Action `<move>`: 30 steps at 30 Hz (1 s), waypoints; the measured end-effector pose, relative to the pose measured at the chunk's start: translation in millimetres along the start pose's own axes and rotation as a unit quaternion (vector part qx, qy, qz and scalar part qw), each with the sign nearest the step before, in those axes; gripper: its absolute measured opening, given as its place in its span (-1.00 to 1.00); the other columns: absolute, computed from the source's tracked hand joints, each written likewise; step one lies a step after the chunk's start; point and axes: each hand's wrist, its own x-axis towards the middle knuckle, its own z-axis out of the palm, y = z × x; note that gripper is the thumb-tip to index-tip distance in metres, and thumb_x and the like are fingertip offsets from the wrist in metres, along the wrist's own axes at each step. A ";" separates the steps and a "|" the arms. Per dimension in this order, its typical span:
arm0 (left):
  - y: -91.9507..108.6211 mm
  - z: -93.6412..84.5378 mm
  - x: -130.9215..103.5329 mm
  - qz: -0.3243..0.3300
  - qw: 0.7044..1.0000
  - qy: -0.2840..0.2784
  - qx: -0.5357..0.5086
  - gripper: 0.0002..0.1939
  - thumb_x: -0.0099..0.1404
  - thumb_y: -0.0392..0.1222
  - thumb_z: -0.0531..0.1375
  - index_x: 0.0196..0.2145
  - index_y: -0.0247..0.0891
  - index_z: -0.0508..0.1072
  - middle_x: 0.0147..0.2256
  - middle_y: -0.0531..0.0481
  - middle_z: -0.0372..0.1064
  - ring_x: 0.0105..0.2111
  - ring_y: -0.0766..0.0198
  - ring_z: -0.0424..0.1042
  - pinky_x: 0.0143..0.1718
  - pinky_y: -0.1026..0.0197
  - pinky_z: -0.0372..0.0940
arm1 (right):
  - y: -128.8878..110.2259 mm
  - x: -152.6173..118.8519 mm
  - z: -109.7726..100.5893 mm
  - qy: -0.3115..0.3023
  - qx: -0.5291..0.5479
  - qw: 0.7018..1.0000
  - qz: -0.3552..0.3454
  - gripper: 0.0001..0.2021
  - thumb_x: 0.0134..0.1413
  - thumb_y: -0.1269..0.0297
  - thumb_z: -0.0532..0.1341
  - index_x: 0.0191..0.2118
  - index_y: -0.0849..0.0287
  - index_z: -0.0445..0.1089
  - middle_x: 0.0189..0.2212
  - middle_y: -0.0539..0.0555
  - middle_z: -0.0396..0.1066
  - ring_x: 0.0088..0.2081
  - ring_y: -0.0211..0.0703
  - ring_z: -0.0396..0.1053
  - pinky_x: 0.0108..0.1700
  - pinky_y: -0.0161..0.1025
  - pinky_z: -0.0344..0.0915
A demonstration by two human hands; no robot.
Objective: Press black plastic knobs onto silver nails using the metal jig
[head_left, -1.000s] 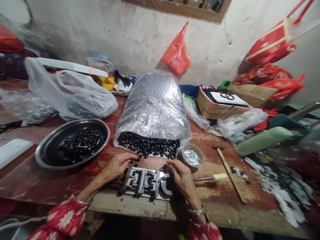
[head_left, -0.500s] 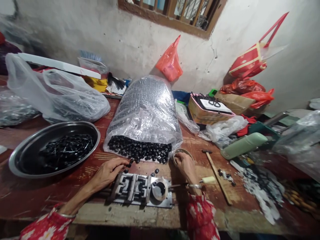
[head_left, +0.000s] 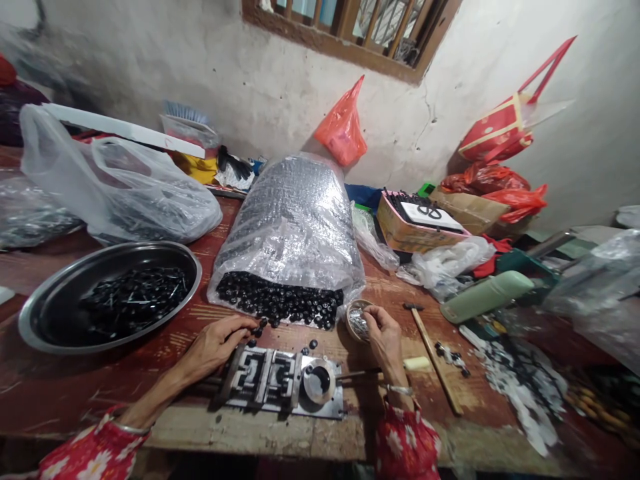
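Note:
My left hand point(head_left: 217, 343) rests on the table at the left end of a metal jig point(head_left: 283, 380), fingertips touching loose black beads point(head_left: 260, 328) spilled from a big clear bag of black beads point(head_left: 290, 233). My right hand point(head_left: 383, 333) reaches into a small round bowl of silvery pins point(head_left: 356, 320), its fingers pinched together in the bowl; whether a pin is between them I cannot tell. The jig has two slotted blocks and a round cup point(head_left: 319, 380) at its right end.
A steel dish point(head_left: 107, 293) with black pieces stands at the left, with clear plastic bags point(head_left: 120, 193) behind it. A hammer point(head_left: 433, 353) lies right of the bowl, then a green flask point(head_left: 483, 295), a cardboard box point(head_left: 415, 223) and red bags by the wall.
My right hand left the jig's round cup and moved up to the small bowl, then dipped its fingers into the pins. The left hand stayed by the beads. The view tilted up.

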 end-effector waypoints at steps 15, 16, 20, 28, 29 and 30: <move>92.0 30.3 -8.5 0.100 0.988 0.121 0.007 -0.77 0.41 -0.15 0.25 -0.01 -0.18 0.57 -0.21 -0.06 0.57 -0.26 0.23 0.52 -0.20 0.26 0.42 | -63.6 -63.3 22.9 -0.051 0.162 0.985 0.029 -0.69 0.23 -0.03 0.27 -0.20 0.14 0.46 -0.41 -0.01 0.42 -0.40 -0.20 0.33 -0.33 -0.28 0.32; 100.5 38.0 -8.3 0.096 0.990 0.104 -0.006 -0.72 0.38 -0.16 0.28 0.03 -0.17 0.55 -0.20 -0.05 0.58 -0.27 0.24 0.51 -0.24 0.28 0.41 | -72.5 -72.7 30.1 -0.068 0.165 0.984 0.023 -0.71 0.24 -0.01 0.26 -0.21 0.14 0.46 -0.41 0.00 0.43 -0.39 -0.19 0.34 -0.31 -0.28 0.34; 114.7 57.2 -8.8 0.050 0.996 0.038 -0.065 -0.71 0.33 -0.27 0.28 0.01 -0.16 0.57 -0.33 0.07 0.56 -0.53 0.38 0.35 -0.46 0.33 0.28 | -95.5 -105.5 55.5 -0.099 0.183 0.978 -0.023 -0.78 0.29 0.08 0.23 -0.24 0.11 0.50 -0.33 0.04 0.54 -0.27 -0.11 0.47 -0.18 -0.23 0.43; 88.2 36.3 -21.5 0.087 0.996 0.033 -0.003 -0.87 0.38 -0.30 0.23 -0.29 -0.24 0.60 -0.35 -0.02 0.57 -0.34 0.24 0.50 -0.27 0.24 0.33 | -89.0 -120.0 74.9 -0.129 0.059 0.970 -0.195 -0.84 0.39 0.34 0.13 -0.23 0.09 0.45 -0.37 0.02 0.46 -0.31 -0.14 0.36 -0.25 -0.23 0.29; 85.2 34.5 -22.9 0.106 0.993 0.032 0.028 -0.86 0.40 -0.31 0.21 -0.28 -0.24 0.58 -0.35 -0.03 0.55 -0.31 0.22 0.50 -0.24 0.21 0.33 | -88.8 -120.2 76.7 -0.123 0.027 0.966 -0.226 -0.81 0.39 0.38 0.10 -0.24 0.09 0.44 -0.37 0.03 0.45 -0.30 -0.13 0.32 -0.25 -0.21 0.26; 82.7 33.4 -24.0 0.123 0.990 0.031 0.060 -0.85 0.41 -0.32 0.18 -0.27 -0.24 0.56 -0.35 -0.04 0.53 -0.30 0.21 0.48 -0.23 0.19 0.32 | -88.9 -120.4 78.3 -0.115 -0.005 0.962 -0.250 -0.78 0.39 0.41 0.07 -0.25 0.10 0.43 -0.37 0.04 0.44 -0.30 -0.11 0.29 -0.24 -0.18 0.23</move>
